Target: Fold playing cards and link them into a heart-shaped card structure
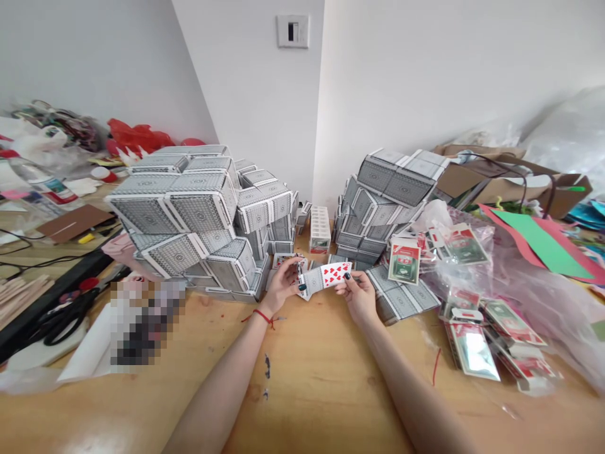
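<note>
Okay, so a hearts card (331, 275) is pinched in the right hand (361, 299)'s fingers, next to a grey-backed card (312, 282) gripped by the left hand (282, 285). Both are held over the desk (312, 359), kinda flanked by two card-block stacks (201, 205).

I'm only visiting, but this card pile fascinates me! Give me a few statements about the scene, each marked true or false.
1. The left hand and right hand both hold playing cards. True.
2. The red cord circles the right wrist. False: the red cord circles the left wrist.
3. Grey-patterned card blocks are stacked on both sides of the scene. True.
4. The wall plate sits lower than those blocks. False: the wall plate is above them.
5. A red-and-green card box lies to the right of the right hand. True.
</note>
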Demonstrator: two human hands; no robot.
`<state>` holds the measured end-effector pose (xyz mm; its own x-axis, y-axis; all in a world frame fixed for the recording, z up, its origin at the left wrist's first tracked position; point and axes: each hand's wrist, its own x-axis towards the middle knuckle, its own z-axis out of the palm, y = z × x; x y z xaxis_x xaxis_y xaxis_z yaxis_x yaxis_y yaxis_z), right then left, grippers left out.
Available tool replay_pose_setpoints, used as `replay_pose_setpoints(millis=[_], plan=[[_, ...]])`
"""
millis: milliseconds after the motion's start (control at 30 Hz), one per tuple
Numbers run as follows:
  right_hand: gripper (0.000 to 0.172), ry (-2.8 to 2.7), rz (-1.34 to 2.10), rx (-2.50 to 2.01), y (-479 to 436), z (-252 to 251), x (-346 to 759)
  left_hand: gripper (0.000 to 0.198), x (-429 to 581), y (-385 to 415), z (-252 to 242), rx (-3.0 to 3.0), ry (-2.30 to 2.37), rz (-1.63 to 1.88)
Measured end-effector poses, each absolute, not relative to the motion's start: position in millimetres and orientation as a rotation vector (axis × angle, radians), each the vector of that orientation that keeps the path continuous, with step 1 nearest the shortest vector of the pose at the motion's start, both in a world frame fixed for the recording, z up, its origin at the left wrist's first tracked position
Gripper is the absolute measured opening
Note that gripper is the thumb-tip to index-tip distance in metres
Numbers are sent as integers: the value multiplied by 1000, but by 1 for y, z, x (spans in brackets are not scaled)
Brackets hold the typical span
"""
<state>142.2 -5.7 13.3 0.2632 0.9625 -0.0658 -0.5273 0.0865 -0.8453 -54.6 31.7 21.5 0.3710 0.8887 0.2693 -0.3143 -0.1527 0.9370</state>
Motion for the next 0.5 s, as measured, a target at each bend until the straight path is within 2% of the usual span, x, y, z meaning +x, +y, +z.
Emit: replay_pose_setpoints(millis=[500], plan=[[29, -689, 1232, -892, -8, 18, 143, 59, -59, 35, 19, 1311, 585, 1114]])
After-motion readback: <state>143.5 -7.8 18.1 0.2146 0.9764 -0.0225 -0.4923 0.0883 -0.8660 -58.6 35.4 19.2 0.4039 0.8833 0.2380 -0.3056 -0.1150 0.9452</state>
